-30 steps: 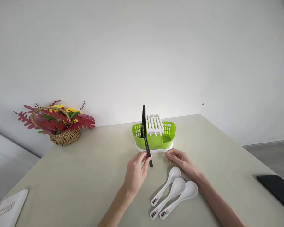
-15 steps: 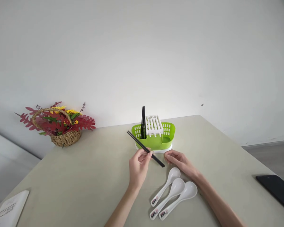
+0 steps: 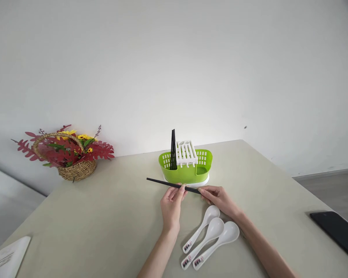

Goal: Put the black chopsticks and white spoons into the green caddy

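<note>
Black chopsticks (image 3: pixel 161 182) lie nearly level in front of the green holder, pinched near the middle by my left hand (image 3: pixel 171 204). The fingers of my right hand (image 3: pixel 219 198) close on their right end. Behind them stands the green cutlery holder (image 3: pixel 185 175) with a white slatted rack (image 3: pixel 186 152) on top. More black chopsticks (image 3: pixel 173 150) stand upright in its left compartment. Three white spoons lie on the table just below my hands: one at the back (image 3: pixel 204 222), one in the middle (image 3: pixel 208 235) and one at the right (image 3: pixel 224 237).
A wicker basket (image 3: pixel 78 171) of red and yellow artificial flowers stands at the table's left rear, by the wall. A white box-like item (image 3: pixel 10 256) lies at the front left. On the right edge of the table (image 3: pixel 118 216) rests a black phone (image 3: pixel 336 231).
The chopsticks have swung from a steep slant to nearly level. My right hand, empty before, now grips their right end. The view has shifted slightly.
</note>
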Demonstrator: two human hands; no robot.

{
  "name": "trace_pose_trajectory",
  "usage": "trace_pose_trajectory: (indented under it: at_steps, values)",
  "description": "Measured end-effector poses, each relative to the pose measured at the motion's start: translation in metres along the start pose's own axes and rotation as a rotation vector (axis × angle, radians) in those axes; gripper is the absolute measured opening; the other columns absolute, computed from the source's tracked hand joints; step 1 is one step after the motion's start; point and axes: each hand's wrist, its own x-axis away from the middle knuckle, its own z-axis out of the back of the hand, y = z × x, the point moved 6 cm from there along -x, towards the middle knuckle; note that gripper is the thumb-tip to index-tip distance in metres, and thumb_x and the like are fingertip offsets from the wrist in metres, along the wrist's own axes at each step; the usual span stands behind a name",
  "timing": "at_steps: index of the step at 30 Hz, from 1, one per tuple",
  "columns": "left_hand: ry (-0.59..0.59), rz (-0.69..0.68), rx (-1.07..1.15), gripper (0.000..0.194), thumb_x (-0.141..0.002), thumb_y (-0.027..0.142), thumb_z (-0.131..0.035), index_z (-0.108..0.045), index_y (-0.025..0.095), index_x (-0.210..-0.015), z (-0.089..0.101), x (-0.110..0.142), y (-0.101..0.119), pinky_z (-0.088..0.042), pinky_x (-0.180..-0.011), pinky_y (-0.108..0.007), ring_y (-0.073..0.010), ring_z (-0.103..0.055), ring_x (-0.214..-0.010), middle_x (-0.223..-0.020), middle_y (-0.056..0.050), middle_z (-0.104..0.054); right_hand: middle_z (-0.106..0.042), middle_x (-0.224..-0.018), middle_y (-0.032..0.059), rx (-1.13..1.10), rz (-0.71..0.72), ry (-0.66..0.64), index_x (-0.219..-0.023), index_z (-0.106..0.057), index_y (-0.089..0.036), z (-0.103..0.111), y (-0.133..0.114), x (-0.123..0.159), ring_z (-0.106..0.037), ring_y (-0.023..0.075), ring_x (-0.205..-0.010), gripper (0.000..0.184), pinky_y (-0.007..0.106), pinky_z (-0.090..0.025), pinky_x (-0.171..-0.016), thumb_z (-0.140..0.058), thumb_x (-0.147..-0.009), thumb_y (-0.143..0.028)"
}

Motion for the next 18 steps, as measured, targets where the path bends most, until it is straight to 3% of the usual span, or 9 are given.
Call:
trace_pose_trajectory:
  at_steps: [6, 10, 18]
  values:
    - [0.000, 0.003, -0.010, 0.040, -0.071, 0.041, -0.089, -0.075, 0.012, -0.095, 0.000, 0.000, 0.002, -0.062, -0.100, -0.040, -0.0272, -0.075, -0.108, -0.105, -0.013, -0.080, -0.059, -0.069, -0.0009, -0.038, -0.019, 0.024, -0.093, -0.078, -0.020, 0.002, 0.005, -0.001, -0.041, 0.0130, -0.060, 0.047, 0.028, -0.033, -0.055, -0.070, -0.085, -0.066]
    - [-0.003, 0.006, 0.005, 0.041, -0.072, 0.041, -0.089, -0.076, 0.012, -0.097, -0.001, 0.001, 0.006, -0.062, -0.100, -0.041, -0.0266, -0.075, -0.106, -0.107, -0.014, -0.080, -0.058, -0.067, -0.0016, -0.041, -0.039, 0.041, -0.089, -0.078, -0.020, 0.003, 0.007, 0.000, -0.040, 0.0128, -0.059, 0.047, 0.028, -0.033, -0.055, -0.071, -0.083, -0.066]
    - [0.050, -0.027, -0.049, 0.040, -0.076, 0.046, -0.085, -0.078, 0.010, -0.092, 0.020, -0.004, 0.032, -0.062, -0.101, -0.042, -0.0227, -0.077, -0.092, -0.102, -0.012, -0.079, -0.053, -0.066, -0.0022, -0.033, -0.039, 0.036, -0.092, -0.077, -0.019, 0.006, 0.009, 0.000, -0.038, 0.0125, -0.061, 0.048, 0.027, -0.029, -0.055, -0.070, -0.085, -0.066]
